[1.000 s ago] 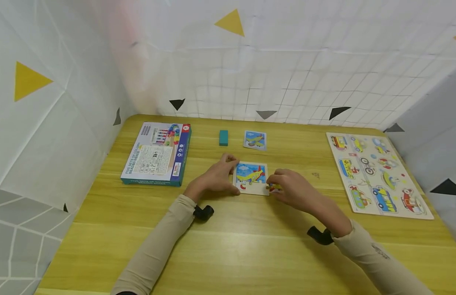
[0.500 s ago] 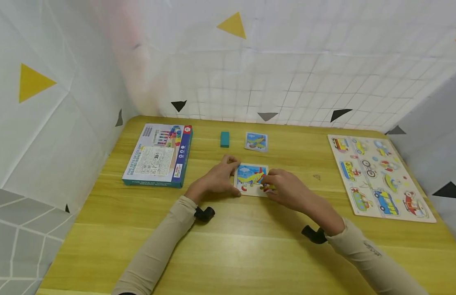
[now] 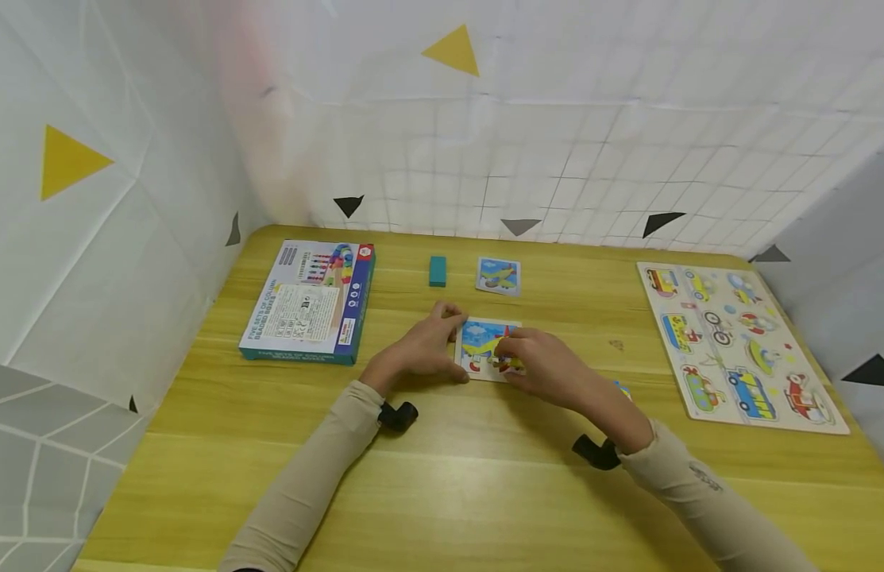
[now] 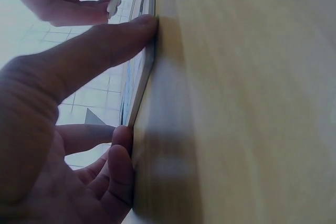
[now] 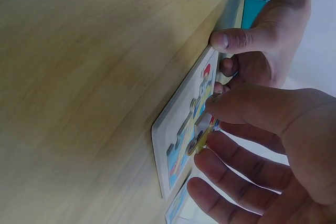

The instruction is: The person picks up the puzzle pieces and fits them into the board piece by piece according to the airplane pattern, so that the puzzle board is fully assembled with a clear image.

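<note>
A small airplane jigsaw board [image 5: 173,111] lies flat on the table, with blue and yellow pieces set in its upper part and bare wood along its near side. My left hand [image 3: 429,347] grips its left side, thumb at the near corner and fingers at the far corner. Just above the board's right part, my right hand [image 3: 552,365] pinches a yellow and red jigsaw piece [image 5: 202,139] between thumb and fingers. The right wrist view shows this piece tilted over the recess. Part of another blue and yellow piece [image 3: 623,389] peeks out behind my right wrist.
Behind the board lie an airplane picture card [image 3: 498,276] and a teal block [image 3: 438,271]. A beaded toy box [image 3: 306,302] sits at the left. At the right lies a large vehicle puzzle board [image 3: 742,349]. White sheets enclose the table's back and sides.
My right hand has moved left with the jigsaw piece, from the board's right edge to over its recess. The other piece near my right wrist has come into view. My left hand keeps its grip.
</note>
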Motion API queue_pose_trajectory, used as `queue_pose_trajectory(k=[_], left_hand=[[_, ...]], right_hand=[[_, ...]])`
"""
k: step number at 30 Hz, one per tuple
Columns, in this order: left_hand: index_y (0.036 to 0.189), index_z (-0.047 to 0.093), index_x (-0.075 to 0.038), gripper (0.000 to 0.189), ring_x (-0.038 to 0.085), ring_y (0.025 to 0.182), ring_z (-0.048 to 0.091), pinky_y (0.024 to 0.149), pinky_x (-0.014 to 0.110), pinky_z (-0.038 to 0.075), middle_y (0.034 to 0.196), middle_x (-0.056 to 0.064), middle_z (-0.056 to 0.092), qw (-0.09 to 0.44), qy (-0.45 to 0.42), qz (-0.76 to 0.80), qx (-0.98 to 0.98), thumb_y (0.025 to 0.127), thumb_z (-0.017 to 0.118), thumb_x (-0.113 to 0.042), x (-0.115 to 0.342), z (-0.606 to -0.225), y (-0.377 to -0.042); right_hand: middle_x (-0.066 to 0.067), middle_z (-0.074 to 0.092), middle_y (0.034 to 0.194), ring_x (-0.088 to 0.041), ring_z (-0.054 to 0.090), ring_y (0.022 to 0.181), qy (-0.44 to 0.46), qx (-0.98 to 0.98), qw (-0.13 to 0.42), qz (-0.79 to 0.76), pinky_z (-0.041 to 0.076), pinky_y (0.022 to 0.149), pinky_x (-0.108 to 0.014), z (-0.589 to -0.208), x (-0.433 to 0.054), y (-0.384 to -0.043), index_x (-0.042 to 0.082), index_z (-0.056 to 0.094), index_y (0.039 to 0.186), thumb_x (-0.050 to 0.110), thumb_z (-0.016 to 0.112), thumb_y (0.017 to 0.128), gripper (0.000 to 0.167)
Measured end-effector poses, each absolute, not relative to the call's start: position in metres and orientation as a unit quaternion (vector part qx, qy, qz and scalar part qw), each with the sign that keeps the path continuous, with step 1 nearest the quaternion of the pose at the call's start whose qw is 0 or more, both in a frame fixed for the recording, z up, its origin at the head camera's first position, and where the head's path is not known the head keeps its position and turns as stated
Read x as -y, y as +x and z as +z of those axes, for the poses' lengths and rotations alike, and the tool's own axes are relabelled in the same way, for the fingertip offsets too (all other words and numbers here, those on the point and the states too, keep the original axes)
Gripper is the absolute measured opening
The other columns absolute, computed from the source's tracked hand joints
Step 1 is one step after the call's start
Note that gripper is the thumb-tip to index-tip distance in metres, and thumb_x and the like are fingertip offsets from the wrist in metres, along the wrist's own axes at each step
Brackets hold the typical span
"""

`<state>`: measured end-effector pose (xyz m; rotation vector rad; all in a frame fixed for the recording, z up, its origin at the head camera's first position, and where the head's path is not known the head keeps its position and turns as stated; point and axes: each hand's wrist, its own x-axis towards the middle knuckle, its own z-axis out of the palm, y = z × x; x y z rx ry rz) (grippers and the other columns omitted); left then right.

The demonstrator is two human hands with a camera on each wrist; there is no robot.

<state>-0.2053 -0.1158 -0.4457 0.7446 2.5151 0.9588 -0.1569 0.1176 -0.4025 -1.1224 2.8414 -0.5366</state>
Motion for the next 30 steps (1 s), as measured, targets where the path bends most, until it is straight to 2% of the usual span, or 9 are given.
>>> queue_pose_trajectory(k=[21, 30], left_hand=[[0.155, 0.034, -0.007, 0.103, 0.014, 0.108, 0.052, 0.091, 0.029, 0.046, 0.148, 0.003, 0.027, 0.173, 0.266, 0.335, -0.887, 0.073, 0.091, -0.033, 0.116, -0.449, -0.206], [0.156, 0.033, -0.006, 0.104, 0.013, 0.109, 0.053, 0.089, 0.028, 0.046, 0.149, 0.003, 0.027, 0.171, 0.270, 0.338, -0.885, 0.073, 0.091, -0.032, 0.117, -0.450, -0.207]], right_hand=[[-0.003, 0.066, 0.091, -0.019, 0.061, 0.083, -0.373, -0.912, 0.042, -0.166, 0.053, 0.073, -0.034, -0.415, -0.099, -0.167, 0.005, 0.074, 0.094, 0.011, 0.086, 0.079, 0.020], [-0.002, 0.066, 0.088, -0.017, 0.059, 0.080, -0.378, -0.909, 0.046, -0.171, 0.051, 0.070, -0.032, -0.416, -0.096, -0.169, 0.009, 0.078, 0.091, 0.009, 0.084, 0.081, 0.012]])
